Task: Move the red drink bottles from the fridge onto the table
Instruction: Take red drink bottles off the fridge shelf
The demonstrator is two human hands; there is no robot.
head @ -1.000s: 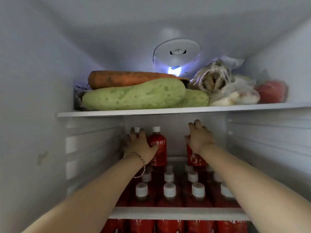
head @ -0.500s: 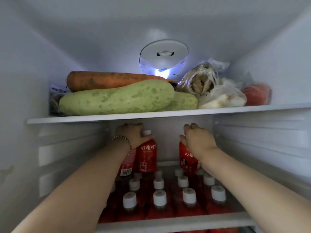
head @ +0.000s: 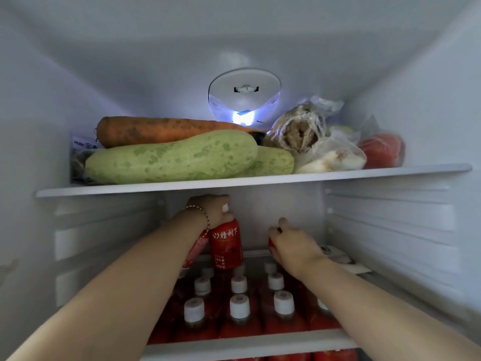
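Several red drink bottles with white caps stand in rows on the fridge's middle shelf. My left hand grips the tops of two red bottles and holds them lifted above the rows, just under the upper shelf. My right hand is curled round another red bottle at the back, which it mostly hides. More red bottles show on the shelf below.
The upper shelf carries a carrot, two pale green squashes, bagged food and a red item. A lamp housing glows on the back wall. A flat white packet lies at the middle shelf's right.
My left hand has lifted its two bottles higher, close under the upper shelf. My right hand has dropped lower with its bottle. The camera has moved closer to the shelves.
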